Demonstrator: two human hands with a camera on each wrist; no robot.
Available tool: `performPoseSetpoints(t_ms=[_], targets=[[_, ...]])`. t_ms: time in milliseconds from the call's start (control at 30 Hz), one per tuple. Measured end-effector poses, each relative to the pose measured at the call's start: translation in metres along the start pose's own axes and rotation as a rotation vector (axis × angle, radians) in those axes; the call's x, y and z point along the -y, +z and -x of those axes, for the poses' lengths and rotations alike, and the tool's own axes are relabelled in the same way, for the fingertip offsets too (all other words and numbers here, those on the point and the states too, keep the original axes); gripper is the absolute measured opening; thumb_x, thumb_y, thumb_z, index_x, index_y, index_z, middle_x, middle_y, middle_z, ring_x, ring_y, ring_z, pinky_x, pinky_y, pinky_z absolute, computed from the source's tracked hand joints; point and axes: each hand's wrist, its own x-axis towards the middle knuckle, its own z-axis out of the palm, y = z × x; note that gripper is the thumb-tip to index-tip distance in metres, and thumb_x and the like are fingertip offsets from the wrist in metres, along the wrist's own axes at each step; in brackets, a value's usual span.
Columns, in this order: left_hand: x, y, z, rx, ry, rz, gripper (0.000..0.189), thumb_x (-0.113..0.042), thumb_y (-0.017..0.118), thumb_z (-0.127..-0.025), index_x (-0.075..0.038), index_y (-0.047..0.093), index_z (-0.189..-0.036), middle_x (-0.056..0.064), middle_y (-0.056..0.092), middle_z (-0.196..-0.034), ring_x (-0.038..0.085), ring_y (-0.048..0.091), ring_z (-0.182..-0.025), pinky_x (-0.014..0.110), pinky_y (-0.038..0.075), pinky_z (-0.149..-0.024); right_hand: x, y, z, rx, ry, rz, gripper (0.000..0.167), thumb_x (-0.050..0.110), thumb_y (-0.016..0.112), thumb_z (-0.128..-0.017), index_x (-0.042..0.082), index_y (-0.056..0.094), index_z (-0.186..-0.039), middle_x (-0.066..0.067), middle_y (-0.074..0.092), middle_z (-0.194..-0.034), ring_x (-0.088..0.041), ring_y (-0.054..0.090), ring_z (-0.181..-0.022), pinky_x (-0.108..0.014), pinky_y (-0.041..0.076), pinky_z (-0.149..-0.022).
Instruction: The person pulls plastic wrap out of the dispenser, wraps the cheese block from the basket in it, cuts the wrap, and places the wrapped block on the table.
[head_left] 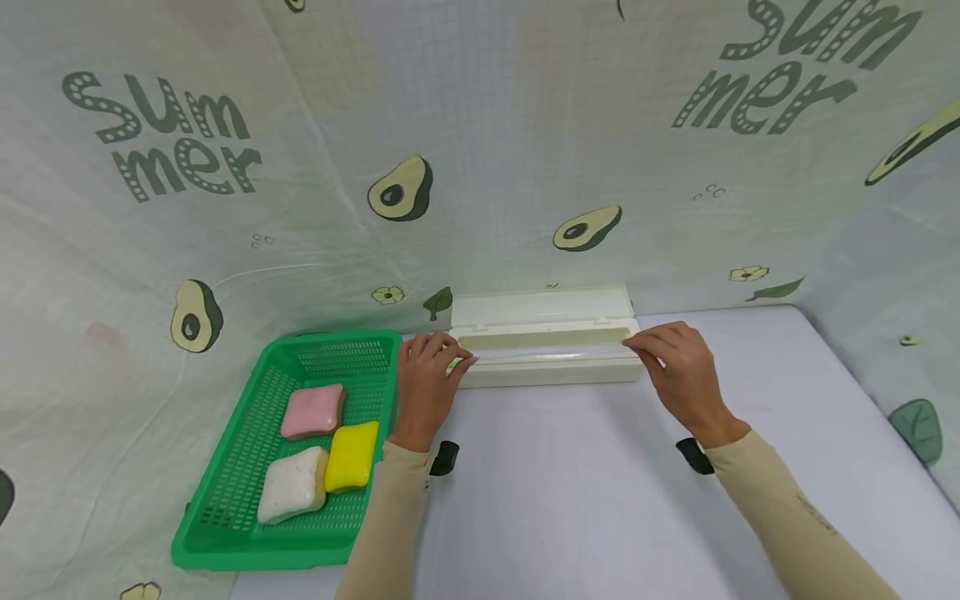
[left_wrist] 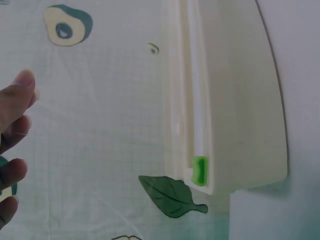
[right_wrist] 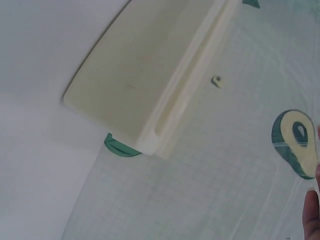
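Note:
A long cream plastic wrap dispenser (head_left: 551, 372) sits at the back of the table, its lid (head_left: 542, 307) raised against the cloth behind. Clear plastic wrap (head_left: 555, 352) shows as a shiny strip along its opening. At the left end my left hand (head_left: 427, 387) pinches the wrap's edge between thumb and fingertips. My right hand (head_left: 686, 379) pinches the opposite edge at the right end. A green slide cutter (left_wrist: 200, 171) sits on the white rail in the left wrist view. Only fingertips of each hand enter the wrist views, and the transparent wrap barely shows there.
A green plastic basket (head_left: 187, 533) stands left of the dispenser, close beside my left forearm. In it lie a pink sponge (head_left: 313, 411), a yellow sponge (head_left: 352, 457) and a white sponge (head_left: 293, 485). A patterned cloth (head_left: 487, 125) hangs behind the white table (head_left: 555, 500).

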Motion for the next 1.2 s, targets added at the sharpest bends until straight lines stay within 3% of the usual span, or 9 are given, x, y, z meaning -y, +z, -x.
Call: performPoseSetpoints(t_ms=[333, 567, 833, 1200], targets=[[-0.007, -0.014, -0.008, -0.056, 0.047, 0.005, 0.019, -0.025, 0.091, -0.083, -0.01, 0.083, -0.091, 0.005, 0.068, -0.094, 0.028, 0.059, -0.099, 0.048, 0.045, -0.091, 0.008, -0.013, -0.008, -0.048, -0.009, -0.001, 0.029, -0.022, 0.082, -0.073, -0.001, 0.08, -0.092, -0.014, 0.076, -0.087, -0.034, 0.063, -0.086, -0.042, 0.042, -0.076], [-0.01, -0.023, -0.011, -0.065, 0.067, 0.016, 0.015, -0.023, 0.089, -0.085, -0.01, 0.082, -0.09, 0.005, 0.067, -0.094, 0.028, 0.058, -0.099, 0.048, 0.043, -0.091, 0.013, -0.022, -0.011, -0.015, 0.017, 0.016, 0.024, -0.021, 0.081, -0.077, -0.004, 0.08, -0.093, -0.017, 0.076, -0.089, -0.035, 0.063, -0.089, -0.041, 0.042, -0.081], [-0.011, -0.03, -0.017, -0.112, 0.097, 0.007, 0.017, -0.02, 0.092, -0.082, -0.009, 0.081, -0.087, 0.006, 0.068, -0.093, 0.028, 0.057, -0.095, 0.048, 0.044, -0.087, 0.019, -0.028, -0.017, -0.087, -0.02, -0.024, 0.028, -0.026, 0.079, -0.074, -0.004, 0.081, -0.092, -0.018, 0.076, -0.087, -0.037, 0.062, -0.086, -0.041, 0.041, -0.08], [-0.016, -0.048, -0.023, -0.116, 0.112, 0.016, 0.018, -0.021, 0.093, -0.081, -0.008, 0.082, -0.088, 0.007, 0.069, -0.095, 0.028, 0.057, -0.096, 0.049, 0.043, -0.087, 0.029, -0.041, -0.023, -0.096, -0.029, -0.012, 0.027, -0.027, 0.078, -0.075, -0.006, 0.08, -0.092, -0.019, 0.076, -0.087, -0.038, 0.062, -0.085, -0.042, 0.041, -0.082]])
